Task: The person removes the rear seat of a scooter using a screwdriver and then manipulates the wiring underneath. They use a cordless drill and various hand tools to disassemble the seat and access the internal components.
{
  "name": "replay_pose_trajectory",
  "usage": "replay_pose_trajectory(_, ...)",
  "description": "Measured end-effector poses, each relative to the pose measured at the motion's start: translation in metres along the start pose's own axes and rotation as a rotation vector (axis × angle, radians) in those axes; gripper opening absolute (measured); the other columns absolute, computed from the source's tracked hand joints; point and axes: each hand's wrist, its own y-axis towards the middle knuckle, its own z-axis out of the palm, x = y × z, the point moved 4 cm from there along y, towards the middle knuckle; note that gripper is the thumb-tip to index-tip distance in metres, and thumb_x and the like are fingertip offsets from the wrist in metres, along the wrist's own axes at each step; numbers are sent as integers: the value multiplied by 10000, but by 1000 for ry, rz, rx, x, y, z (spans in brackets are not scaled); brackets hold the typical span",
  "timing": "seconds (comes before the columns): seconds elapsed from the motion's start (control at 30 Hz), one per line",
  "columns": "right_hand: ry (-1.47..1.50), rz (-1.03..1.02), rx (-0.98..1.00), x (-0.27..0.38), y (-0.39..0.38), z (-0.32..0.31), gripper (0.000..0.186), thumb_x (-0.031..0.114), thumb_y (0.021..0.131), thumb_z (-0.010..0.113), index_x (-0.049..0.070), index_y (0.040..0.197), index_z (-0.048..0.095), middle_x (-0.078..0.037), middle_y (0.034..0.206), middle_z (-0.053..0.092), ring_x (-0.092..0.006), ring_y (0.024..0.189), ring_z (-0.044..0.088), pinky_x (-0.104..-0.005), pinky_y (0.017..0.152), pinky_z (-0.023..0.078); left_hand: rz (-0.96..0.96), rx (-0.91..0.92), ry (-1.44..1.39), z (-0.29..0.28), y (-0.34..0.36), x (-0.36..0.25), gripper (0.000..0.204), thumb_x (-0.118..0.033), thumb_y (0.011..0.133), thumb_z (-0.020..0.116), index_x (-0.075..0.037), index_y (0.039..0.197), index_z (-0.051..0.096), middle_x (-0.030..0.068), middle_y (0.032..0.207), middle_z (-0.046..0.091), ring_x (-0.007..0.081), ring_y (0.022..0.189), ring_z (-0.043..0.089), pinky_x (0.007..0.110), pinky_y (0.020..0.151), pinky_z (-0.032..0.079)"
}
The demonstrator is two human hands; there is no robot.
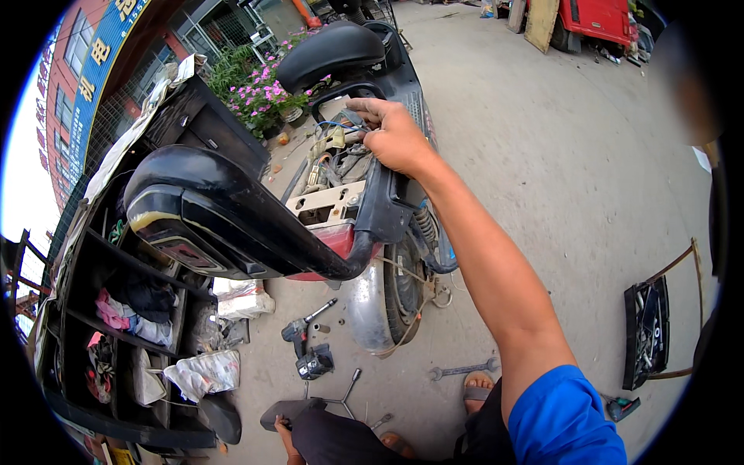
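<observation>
My right arm reaches over an electric scooter (pixel 380 198) with its seat tipped up and its wiring bay uncovered. There my right hand (pixel 394 138) is closed with its fingertips pinched at a bundle of wires (pixel 341 128), a blue one among them; the exact piece in the fingers is partly hidden. Low in the picture, my left hand (pixel 290 440) is mostly covered by my dark trouser leg. Its fingers close against the edge of a dark, flat-sided object (pixel 285 412) whose kind I cannot make out.
A cordless impact wrench (pixel 298 329), a three-armed socket wrench (pixel 346 397) and a spanner (pixel 463 370) lie on the concrete. To the left stands a black shelf unit (pixel 128 260) with rags. A tool case (pixel 646 333) lies at right. Behind are pink flowers (pixel 267 91) and a red vehicle (pixel 597 23).
</observation>
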Motion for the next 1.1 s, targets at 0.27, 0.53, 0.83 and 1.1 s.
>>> replay_pose_trajectory(0.27,-217,300,-133,22,13,11,432,229,818,737,-93,1105,703,-184,958,722,-215,805,667,-331,692,514,-130,254,207,24,-28,-12,485,-49,754,778,29,1151,511,225,1313,522,347,1237,518,422,1045,421)
replay_pose_trajectory(0.53,-586,406,-230,3,50,30,308,186,812,650,-32,1022,710,-276,1135,686,-409,1084,666,-465,951,516,-96,441,356,4,-18,-40,459,-35,751,782,31,1137,543,214,1275,565,330,1200,560,413,1006,464)
replay_pose_trajectory(0.83,-583,131,-160,-15,52,34,241,150,853,583,62,992,760,-254,1069,704,-423,1067,657,-488,947,501,120,298,-201,-37,154,-240,217,26,872,708,64,1070,627,121,959,715,173,882,695,295,815,557)
replay_pose_trajectory(1.1,-431,18,-179,-10,54,38,219,140,852,583,48,961,749,-231,984,713,-411,1014,664,-480,908,503,441,542,-932,-16,315,-543,249,-193,981,657,33,1085,652,148,1105,692,226,1027,683,382,923,562)
